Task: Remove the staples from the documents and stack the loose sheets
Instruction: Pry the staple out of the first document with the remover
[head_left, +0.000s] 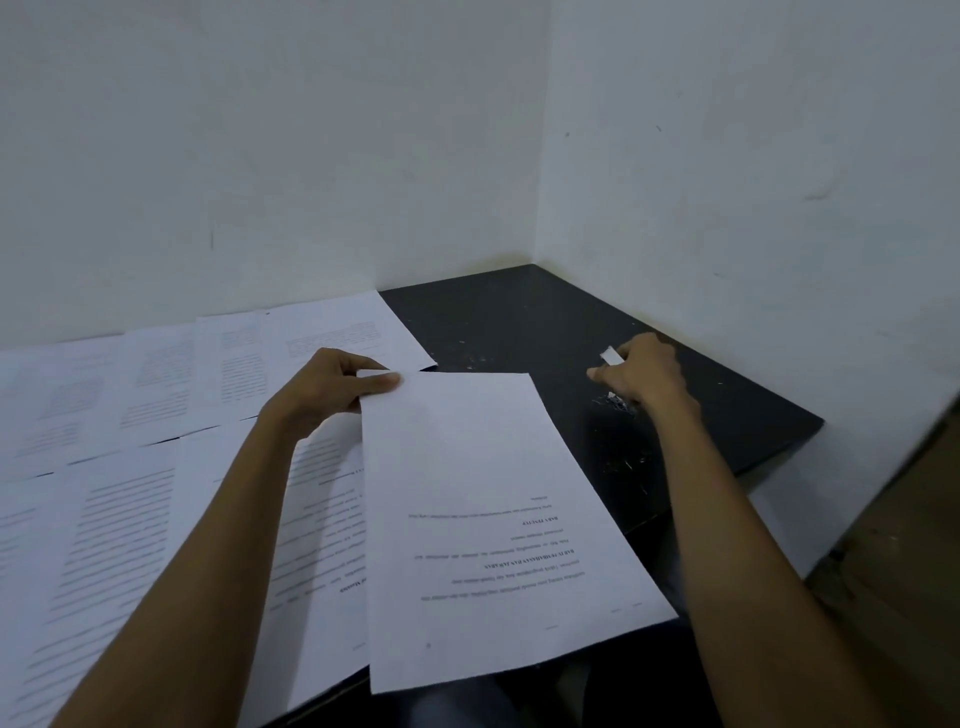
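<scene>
To the far left of your left grip (332, 387), printed sheets (130, 415) lay spread in overlapping rows across the table (519, 322), reaching back to the white wall (260, 156). More printed pages (322, 519) lay just below and under that wrist, partly covered by your forearm.

Your left grip was closed in a pinch: the thumb lay on top of the far left corner of a sheet (483, 493) and the fingers were curled beneath it. That sheet stretched from the grip back toward you and to its right, its print upside down from where you looked, and its near edge hung past the table's front edge. I could not tell whether a second page was behind it.

Between your two grips, the dark tabletop was bare apart from pale flecks.

Your right grip (644, 371) was well apart from the held sheet, over the dark part of the table near the corner of the walls. Its fingers were curled around a small white object (610, 356), which stuck out on the side toward your left grip; what it was could not be made out. Just beneath that grip, a small heap of staples (618, 404) lay on the table, and more loose staples (631, 462) were scattered nearer to you, beside your right forearm.
</scene>
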